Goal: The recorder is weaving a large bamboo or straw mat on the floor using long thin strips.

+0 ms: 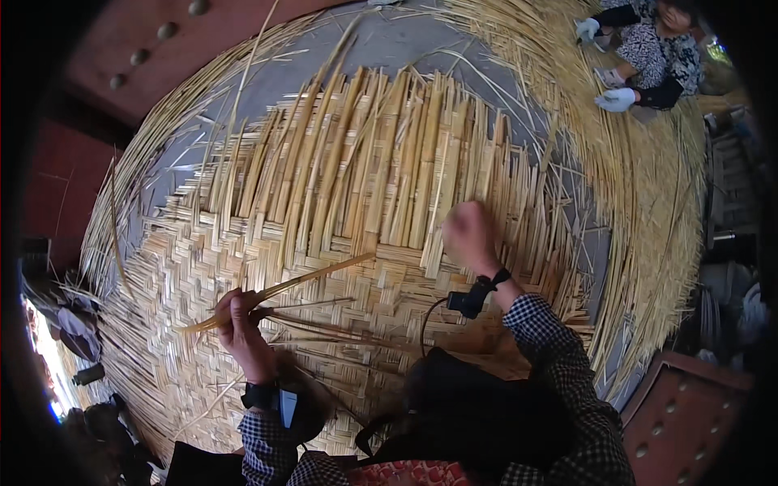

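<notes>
A woven reed mat [190, 279] spreads beneath me, its herringbone weave nearest my body. From its far side, long loose reed strips [381, 154] stick out side by side, away from me. My left hand [243, 334] is closed around a small bundle of split reed strips [316, 271], whose ends fan out to the right above the weave. Over the right part of the loose strips is my right hand [472, 236]. It is smeared by motion, so its fingers and anything in them cannot be made out.
Long piles of reed strips [648, 243] curve along the right, and more reeds [113, 219] lie at the left. At the far right, another person in white gloves [616, 99] crouches on the reeds. Studded red-brown panels [681, 413] stand at lower right and upper left.
</notes>
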A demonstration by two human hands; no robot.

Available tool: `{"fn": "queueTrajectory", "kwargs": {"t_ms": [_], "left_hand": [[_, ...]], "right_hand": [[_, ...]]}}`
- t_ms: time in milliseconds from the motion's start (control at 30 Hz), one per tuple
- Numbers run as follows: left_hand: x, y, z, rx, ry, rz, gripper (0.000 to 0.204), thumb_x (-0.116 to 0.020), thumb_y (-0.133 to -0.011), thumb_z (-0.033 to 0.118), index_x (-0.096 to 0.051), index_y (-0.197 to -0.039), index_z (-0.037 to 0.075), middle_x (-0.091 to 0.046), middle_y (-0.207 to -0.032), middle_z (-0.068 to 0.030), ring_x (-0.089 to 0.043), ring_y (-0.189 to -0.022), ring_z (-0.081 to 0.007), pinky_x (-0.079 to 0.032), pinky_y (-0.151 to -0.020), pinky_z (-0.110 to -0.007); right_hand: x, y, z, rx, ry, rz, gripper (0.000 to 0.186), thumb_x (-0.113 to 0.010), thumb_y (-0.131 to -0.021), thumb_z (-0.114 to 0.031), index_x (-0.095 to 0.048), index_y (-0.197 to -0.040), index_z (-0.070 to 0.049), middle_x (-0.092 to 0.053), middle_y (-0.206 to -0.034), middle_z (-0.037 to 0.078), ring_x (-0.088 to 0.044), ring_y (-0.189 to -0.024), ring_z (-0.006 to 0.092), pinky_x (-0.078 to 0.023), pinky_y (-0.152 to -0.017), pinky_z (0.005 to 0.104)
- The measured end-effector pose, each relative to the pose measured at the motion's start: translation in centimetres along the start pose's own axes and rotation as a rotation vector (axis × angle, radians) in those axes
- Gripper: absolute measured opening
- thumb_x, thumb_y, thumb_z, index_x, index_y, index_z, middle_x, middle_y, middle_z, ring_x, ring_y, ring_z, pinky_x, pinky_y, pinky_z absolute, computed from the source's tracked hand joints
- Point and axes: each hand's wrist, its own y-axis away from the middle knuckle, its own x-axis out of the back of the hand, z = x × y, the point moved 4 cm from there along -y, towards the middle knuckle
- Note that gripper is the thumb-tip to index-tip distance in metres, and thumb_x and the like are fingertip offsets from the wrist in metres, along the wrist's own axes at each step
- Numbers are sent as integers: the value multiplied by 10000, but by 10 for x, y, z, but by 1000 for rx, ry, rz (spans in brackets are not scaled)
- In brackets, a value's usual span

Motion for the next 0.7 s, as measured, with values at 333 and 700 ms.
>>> {"fn": "queueTrajectory", "kwargs": {"t_ms": [333, 700], "left_hand": [[2, -15, -23, 109, 257, 5, 262, -580, -1035, 250, -602, -1192, 42, -655, -981, -77, -630, -779, -115, -540, -644, -270], [2, -11, -30, 222, 205, 64, 265, -595, -1024, 249, -617, -1172, 30, -650, -983, -84, -646, -822, -141, -572, -662, -279]], "right_hand": [[-30, 9, -14, -7, 152, -140, 274, -788, -844, -114, -573, -984, -16, -626, -810, 81, -625, -713, 190, -510, -615, 323], [-34, 7, -24, 125, 352, -242, 333, -802, -765, -138, -597, -1009, -45, -591, -850, 127, -561, -740, 268, -442, -717, 411]]}}
